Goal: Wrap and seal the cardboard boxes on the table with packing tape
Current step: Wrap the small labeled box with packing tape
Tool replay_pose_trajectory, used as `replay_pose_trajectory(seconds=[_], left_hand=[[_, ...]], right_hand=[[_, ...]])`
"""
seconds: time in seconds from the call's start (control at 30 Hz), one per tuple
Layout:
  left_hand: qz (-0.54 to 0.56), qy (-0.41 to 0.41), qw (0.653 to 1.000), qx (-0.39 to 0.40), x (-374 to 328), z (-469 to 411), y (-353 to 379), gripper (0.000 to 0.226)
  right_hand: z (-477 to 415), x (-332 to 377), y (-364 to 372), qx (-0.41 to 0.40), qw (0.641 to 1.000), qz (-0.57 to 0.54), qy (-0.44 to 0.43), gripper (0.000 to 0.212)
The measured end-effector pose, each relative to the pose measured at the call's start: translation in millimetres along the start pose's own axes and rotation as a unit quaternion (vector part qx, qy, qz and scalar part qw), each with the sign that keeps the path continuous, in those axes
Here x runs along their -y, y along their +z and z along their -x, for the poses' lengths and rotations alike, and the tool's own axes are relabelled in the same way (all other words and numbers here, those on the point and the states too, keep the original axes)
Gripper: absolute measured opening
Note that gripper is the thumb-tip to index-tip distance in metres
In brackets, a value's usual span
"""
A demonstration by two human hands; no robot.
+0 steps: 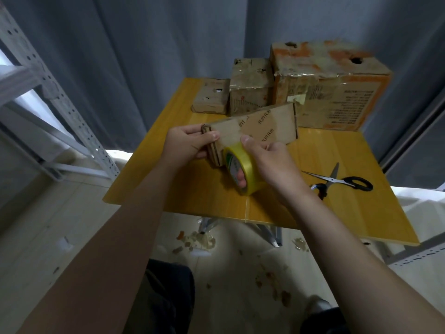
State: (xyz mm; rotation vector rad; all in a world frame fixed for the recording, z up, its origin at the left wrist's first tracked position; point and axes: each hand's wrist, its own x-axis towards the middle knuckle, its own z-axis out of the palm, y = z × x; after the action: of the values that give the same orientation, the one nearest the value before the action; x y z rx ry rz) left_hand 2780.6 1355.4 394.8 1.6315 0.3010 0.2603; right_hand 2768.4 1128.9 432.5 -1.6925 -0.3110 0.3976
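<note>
R hand covers part of tape roll; box print unreadable.

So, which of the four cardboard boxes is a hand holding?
The flat brown cardboard box nearest the person: the left hand grips its end. The other three stand untouched at the far side of the yellow table.

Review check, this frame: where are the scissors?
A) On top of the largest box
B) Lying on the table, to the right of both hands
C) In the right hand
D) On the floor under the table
B: the scissors lie open on the table, untouched, while the right hand holds the tape roll and the left hand grips the flat box.
</note>
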Motion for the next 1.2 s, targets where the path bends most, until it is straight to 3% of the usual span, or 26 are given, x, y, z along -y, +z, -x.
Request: replay_pose_trajectory(seconds=[0.13, 0.3, 0.47, 0.53, 0.63, 0.7, 0.87, 1.03, 1.2], left_hand=[[0.016, -0.021, 1.000, 0.007, 0.6, -6.0, -6.4, 0.046], [0.007, -0.038, 0.999, -0.010, 1.4, -7.1, -8.6, 0.030], [-0.086, 0.040, 0.996, 0.007, 3.1, -7.2, -10.5, 0.030], [-0.118, 0.052, 0.990, 0.063, 5.0, -7.9, -16.5, 0.049], [-0.172, 0.013, 0.976, 0.132, 8.9, -7.7, -20.6, 0.122], [-0.239, 0.030, 0.962, 0.127, 11.3, -7.2, -16.5, 0.142], [-0.226, 0.049, 0.970, 0.069, 16.2, -13.4, -10.1, 0.142], [-0.168, 0.039, 0.983, 0.069, 19.9, -12.3, -12.1, 0.147], [-0.157, 0.033, 0.986, 0.051, 19.3, -11.8, -8.0, 0.150]], right_hand=[[0.2, 0.8, 0.7, 0.014, 0.998, -0.062, -0.012, 0.041], [-5.9, 7.1, -1.4, -0.009, 0.992, -0.070, -0.104, 0.019], [-12.7, 18.1, 5.2, -0.022, 0.991, -0.078, -0.110, 0.024], [-16.1, 23.1, 8.2, -0.022, 0.992, -0.082, -0.098, 0.034], [-24.9, 27.9, 12.8, -0.029, 0.992, -0.080, -0.095, 0.044], [-31.4, 30.3, 15.3, -0.042, 0.993, -0.049, -0.094, 0.049], [-45.3, 37.6, 21.2, -0.049, 0.996, -0.001, -0.080, 0.060], [-44.6, 36.2, 28.4, -0.114, 0.987, 0.021, -0.110, 0.052], [-31.9, 30.4, 25.2, -0.124, 0.986, 0.022, -0.114, 0.062]])
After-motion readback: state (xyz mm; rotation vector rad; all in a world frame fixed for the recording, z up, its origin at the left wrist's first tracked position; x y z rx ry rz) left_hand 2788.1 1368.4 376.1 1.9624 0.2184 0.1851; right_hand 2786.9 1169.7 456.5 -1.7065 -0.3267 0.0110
